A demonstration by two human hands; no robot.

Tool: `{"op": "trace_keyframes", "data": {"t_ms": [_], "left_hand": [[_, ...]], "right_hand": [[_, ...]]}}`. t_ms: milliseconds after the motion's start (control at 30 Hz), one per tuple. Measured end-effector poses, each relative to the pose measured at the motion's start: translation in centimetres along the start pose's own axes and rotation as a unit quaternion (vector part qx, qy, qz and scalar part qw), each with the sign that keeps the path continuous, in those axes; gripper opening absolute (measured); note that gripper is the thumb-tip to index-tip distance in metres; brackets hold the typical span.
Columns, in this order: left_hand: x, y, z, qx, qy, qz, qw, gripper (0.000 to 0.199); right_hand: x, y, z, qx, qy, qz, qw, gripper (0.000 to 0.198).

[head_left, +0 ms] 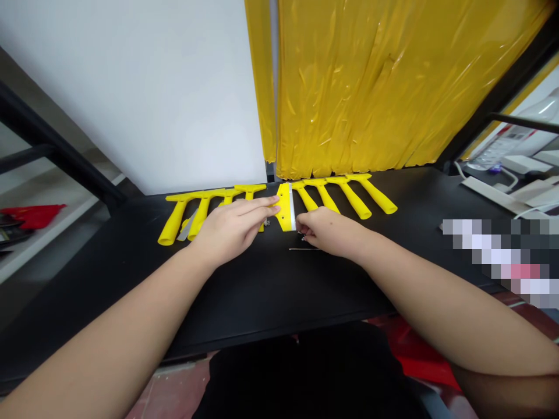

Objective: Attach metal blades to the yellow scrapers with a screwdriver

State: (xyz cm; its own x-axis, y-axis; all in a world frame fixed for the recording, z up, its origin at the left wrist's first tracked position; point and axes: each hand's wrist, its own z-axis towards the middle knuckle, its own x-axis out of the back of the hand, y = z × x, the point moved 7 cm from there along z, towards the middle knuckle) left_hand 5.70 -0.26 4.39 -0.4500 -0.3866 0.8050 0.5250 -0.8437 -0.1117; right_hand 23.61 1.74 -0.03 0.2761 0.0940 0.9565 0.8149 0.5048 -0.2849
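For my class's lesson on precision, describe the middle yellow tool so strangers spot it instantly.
Find the black table, then the row of yellow tools along its back. The middle tool lies sideways, a pale strip on its right, whereas its neighbours' handles point towards the front.

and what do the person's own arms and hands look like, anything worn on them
Both forearms are bare, with no sleeve showing on either. The left hand and right hand are ungloved, with no watch or ring visible. A small dark spot marks the right one near the wrist.
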Motion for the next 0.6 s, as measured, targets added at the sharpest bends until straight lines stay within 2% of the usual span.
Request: {"op": "trace_keyframes", "data": {"t_ms": [233,400,500,600], "left_hand": [[-0.3,-0.1,-0.1,0.000,-0.013,-0.005,1.000,0.039],[-0.3,-0.1,-0.2,-0.006,-0.013,0.001,1.000,0.040],[-0.4,-0.1,-0.2,-0.010,-0.014,0.011,1.000,0.040],[-0.5,0.2,-0.1,-0.018,-0.016,0.014,1.000,0.036]], "right_hand": [[-0.2,-0.1,0.0,-0.012,-0.006,-0.013,1.000,0.017],[0.9,-0.2,-0.4,0.000,0.002,0.018,1.000,0.019],[2.9,0.2,-0.5,0.020,0.090,0.100,0.991,0.018],[4.7,1.2,-0.7,0.023,0.199,0.236,0.951,0.014]]}}
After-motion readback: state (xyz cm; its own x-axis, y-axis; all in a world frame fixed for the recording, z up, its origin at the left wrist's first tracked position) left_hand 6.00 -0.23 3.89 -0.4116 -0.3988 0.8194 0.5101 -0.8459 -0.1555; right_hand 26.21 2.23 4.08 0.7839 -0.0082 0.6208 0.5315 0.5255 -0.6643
